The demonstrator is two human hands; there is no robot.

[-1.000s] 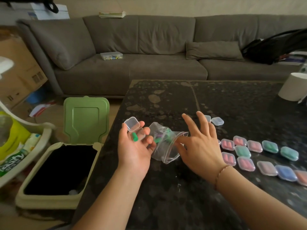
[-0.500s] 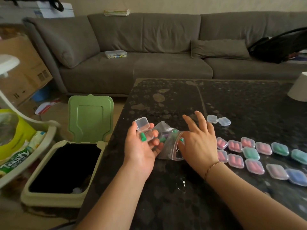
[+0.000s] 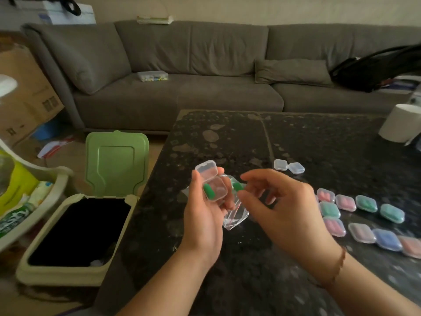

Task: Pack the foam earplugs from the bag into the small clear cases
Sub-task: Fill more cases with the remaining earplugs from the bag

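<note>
While my left hand [image 3: 202, 215] cradles an open clear case [image 3: 213, 187] holding one green earplug [image 3: 207, 191], my right hand [image 3: 282, 208] pinches a second green earplug [image 3: 238, 187] between thumb and forefinger, just beside the case. Behind both, the plastic bag [image 3: 234, 213] lies on the dark table [image 3: 227, 270]; filled cases [image 3: 366, 202] sit right.

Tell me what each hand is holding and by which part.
Left hand holds the open clear case by its base; right hand pinches a green earplug by one end.
</note>
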